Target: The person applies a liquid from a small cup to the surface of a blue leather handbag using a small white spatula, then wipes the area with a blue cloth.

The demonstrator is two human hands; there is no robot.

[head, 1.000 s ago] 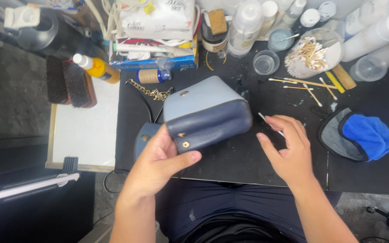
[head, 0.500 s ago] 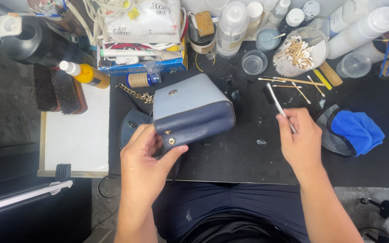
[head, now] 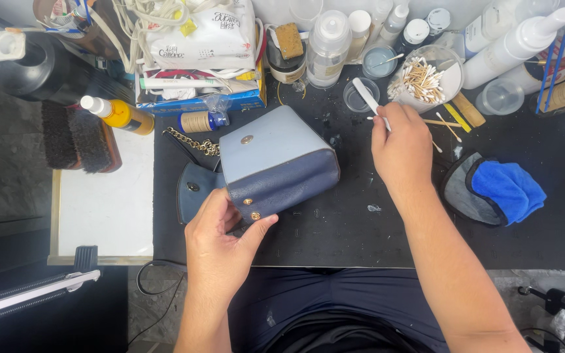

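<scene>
The blue handbag (head: 276,163) is set on the black mat (head: 361,229) just left of the middle of the table, with its long axis running from lower left to upper right; the pale blue face is turned upward and away, and the darker navy underside with its metal studs faces the person. Its near left corner is gripped by the left hand (head: 220,252), the thumb pressed against the navy side by a stud and the other fingers curled at the left end, closed on the bag. A gold chain (head: 194,140) trails from the bag's upper left, and a dark flap (head: 194,193) lies flat beside it. A thin white stick (head: 369,101) is pinched in the closed fingers of the right hand (head: 403,147), which is raised above the mat to the bag's right; the stick's tip is aimed toward a small clear cup (head: 361,95). Behind it a clear tub of cotton swabs (head: 426,78), bottles and a spray bottle (head: 514,46) are crowded along the far edge. A blue cloth (head: 508,186) is lying on a grey pad at right, a brush (head: 76,137) and a yellow bottle (head: 119,114) at left. The bag's far side is hidden, and the stick's lower end is covered by the fingers.
</scene>
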